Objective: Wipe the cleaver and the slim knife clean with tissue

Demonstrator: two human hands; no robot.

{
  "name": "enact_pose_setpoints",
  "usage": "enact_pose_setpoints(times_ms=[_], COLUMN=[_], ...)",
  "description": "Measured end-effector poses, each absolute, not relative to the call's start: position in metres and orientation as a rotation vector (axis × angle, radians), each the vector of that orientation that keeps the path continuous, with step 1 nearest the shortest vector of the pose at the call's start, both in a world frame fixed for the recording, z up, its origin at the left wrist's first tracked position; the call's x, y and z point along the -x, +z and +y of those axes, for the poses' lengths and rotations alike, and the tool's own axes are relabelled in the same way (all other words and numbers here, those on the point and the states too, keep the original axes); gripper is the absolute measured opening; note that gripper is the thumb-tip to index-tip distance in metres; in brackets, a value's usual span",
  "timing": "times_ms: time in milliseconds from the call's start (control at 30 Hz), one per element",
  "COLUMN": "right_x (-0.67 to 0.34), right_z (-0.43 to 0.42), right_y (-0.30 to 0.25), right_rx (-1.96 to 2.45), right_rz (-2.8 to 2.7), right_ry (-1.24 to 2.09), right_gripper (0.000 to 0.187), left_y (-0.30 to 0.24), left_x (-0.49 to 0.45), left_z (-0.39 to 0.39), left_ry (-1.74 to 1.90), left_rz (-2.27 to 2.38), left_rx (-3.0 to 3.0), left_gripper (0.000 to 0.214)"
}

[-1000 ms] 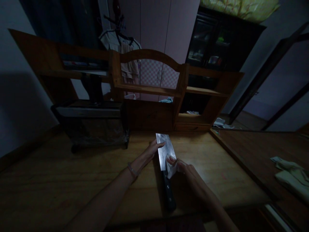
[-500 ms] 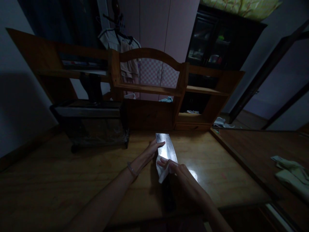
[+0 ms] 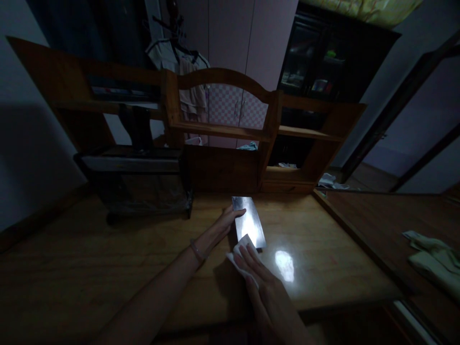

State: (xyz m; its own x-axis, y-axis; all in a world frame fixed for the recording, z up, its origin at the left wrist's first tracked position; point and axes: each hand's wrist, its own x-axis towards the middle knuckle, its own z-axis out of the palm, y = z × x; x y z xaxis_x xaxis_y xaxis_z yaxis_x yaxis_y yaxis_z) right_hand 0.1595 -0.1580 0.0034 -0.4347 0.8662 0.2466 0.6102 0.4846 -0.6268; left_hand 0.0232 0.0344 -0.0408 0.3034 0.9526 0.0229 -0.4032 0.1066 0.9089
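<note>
A cleaver (image 3: 250, 223) with a wide, shiny blade is held at a slant above the wooden desk, its blade end pointing away from me. My left hand (image 3: 229, 220) grips the blade near its far end, thumb on top and the fingers underneath. In my right hand (image 3: 261, 273) is a white cloth (image 3: 241, 254), pressed under the fingers at the near end of the blade. The dark handle is hidden behind my right hand. Whether the cloth is tissue or fabric I cannot tell.
The desk (image 3: 316, 249) has a wooden shelf rack (image 3: 219, 130) along its back. A dark, box-shaped appliance (image 3: 143, 187) stands at the left rear. To the right, a greenish cloth (image 3: 436, 261) lies on a brown surface beyond a raised wooden edge (image 3: 354, 232).
My right hand has drawn the cloth toward me, down the blade to its handle end, and now covers the handle. My left hand keeps its hold on the blade.
</note>
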Motion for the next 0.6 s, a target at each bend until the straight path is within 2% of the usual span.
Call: enact_pose_setpoints(times_ms=[367,600], right_x=[-0.168,-0.197], right_z=[-0.184,-0.192], right_y=[-0.04,-0.058], right_rx=[1.085,0.938], right_rz=[-2.366,-2.423], right_ry=[-0.053,-0.053], right_gripper=[0.059,0.057], left_y=[-0.029,-0.028], left_x=[-0.027,-0.028], left_z=[0.029,0.029], left_ry=[1.12,1.102], left_rz=[0.766,0.761], left_rx=[-0.895,-0.862], left_gripper=[0.031,0.032])
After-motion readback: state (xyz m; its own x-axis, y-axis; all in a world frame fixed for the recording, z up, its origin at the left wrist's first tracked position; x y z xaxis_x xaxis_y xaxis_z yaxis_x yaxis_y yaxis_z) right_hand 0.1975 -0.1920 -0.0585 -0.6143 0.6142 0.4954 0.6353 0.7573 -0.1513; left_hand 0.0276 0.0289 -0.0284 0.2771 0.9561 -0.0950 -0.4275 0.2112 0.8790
